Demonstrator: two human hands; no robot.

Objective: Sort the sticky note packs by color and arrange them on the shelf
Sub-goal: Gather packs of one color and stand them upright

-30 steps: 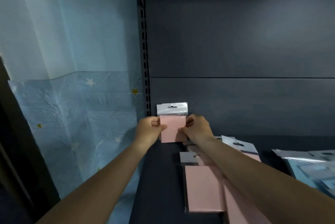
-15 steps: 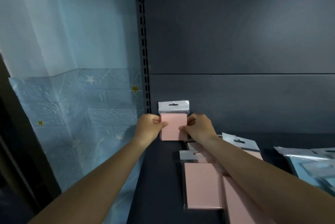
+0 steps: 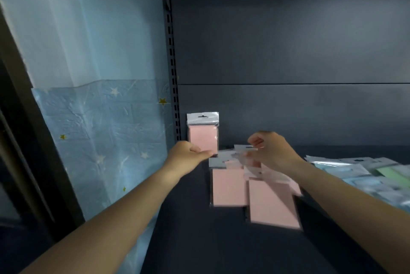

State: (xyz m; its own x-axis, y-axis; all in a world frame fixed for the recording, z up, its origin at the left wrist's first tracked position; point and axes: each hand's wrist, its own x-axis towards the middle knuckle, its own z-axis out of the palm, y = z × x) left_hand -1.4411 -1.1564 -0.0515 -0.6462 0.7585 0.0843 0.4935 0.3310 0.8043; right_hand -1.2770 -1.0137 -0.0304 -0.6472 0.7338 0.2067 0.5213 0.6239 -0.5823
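Against dark shelf point(image 3: 199, 240) backing, an upright pink cellophane-wrapped sticky-note pack point(image 3: 203, 135) is steadied by the open-fingered left hand point(image 3: 188, 155); the right hand point(image 3: 269, 149), seemingly curled on the next flat pink pack point(image 3: 246, 151), is blurred.

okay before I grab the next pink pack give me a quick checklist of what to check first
1. Standing pink pack upright against the shelf's back panel: ok.
2. Left hand clear of that pack: cannot tell, its fingertips sit right at the lower edge.
3. Right hand free to grip: cannot tell, it is blurred over the pile.
4. Loose pink packs within reach on the shelf: ok.
5. Space beside the standing pack for the next one: ok.
6. Colours separated: ok, the blue and green packs lie apart to the right.
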